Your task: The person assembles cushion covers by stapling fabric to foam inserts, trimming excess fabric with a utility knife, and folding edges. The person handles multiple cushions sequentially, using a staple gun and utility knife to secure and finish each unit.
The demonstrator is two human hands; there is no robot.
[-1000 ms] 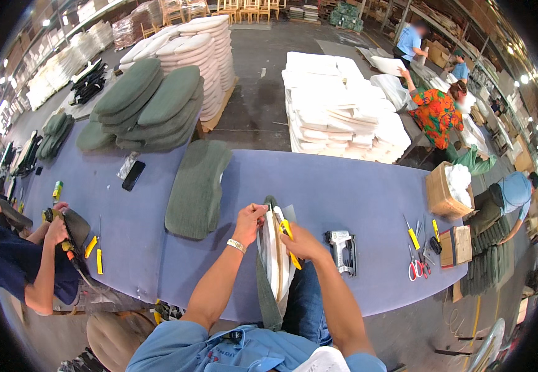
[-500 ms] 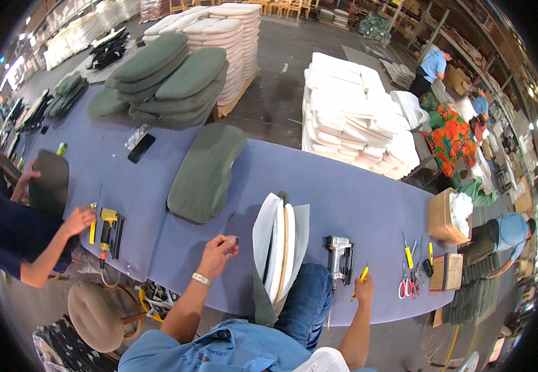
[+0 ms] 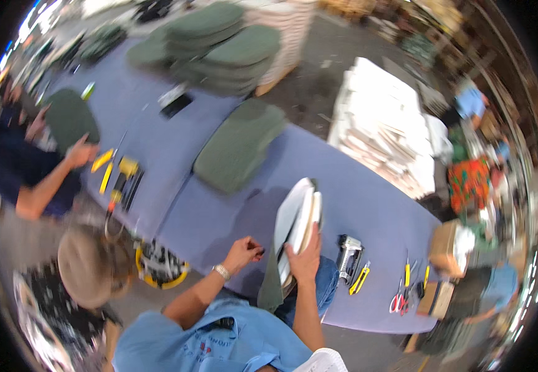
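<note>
A cushion [image 3: 309, 214] with white padding, a pale board-like layer and loose green and whitish fabric stands on edge at the table's front, against my raised knee. My right hand [image 3: 304, 257] grips its near right side, thumb and fingers spread around the layers. Left of the cushion, my left hand [image 3: 246, 251] is closed with its fingertips pinching a small dark piece, too blurred to name. A yellow utility knife [image 3: 359, 279] lies on the table to the right, beside a silver staple gun [image 3: 349, 259].
Another green cushion [image 3: 241, 146] lies flat beyond my left hand. Green cushions [image 3: 231, 53] are piled at the far left, near a phone [image 3: 176, 105]. Scissors [image 3: 398, 302] and a cardboard box [image 3: 445, 248] sit at right. A co-worker's hand [image 3: 82, 152] is at left, near a yellow-black staple gun [image 3: 126, 180].
My right hand has put the utility knife down beside the staple gun and moved left onto the cushion. My left hand stays pinched near the cushion. The whole view has tilted.
</note>
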